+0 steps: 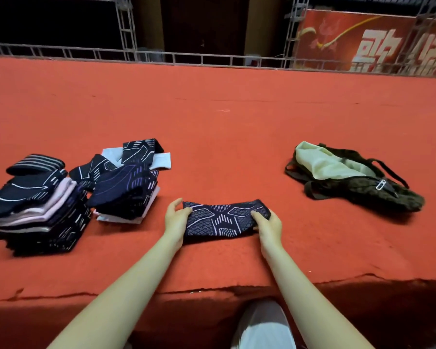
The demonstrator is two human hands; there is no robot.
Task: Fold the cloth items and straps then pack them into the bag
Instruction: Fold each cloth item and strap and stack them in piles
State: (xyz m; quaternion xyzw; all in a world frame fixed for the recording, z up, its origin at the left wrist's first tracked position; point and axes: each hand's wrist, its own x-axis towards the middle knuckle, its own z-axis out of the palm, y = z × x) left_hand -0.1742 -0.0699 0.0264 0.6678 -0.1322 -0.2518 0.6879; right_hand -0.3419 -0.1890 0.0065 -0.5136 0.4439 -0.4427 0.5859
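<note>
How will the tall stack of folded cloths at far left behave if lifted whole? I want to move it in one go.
The stack looks soft and layered, so it would probably sag and shed pieces. Its layers already lie fanned and uneven, so a push may topple it. Supporting it from underneath seems safer.

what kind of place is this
Probably a carpeted stage or event hall: a wide red carpet with a raised edge, metal truss framing behind, and a big red banner with large characters.
</note>
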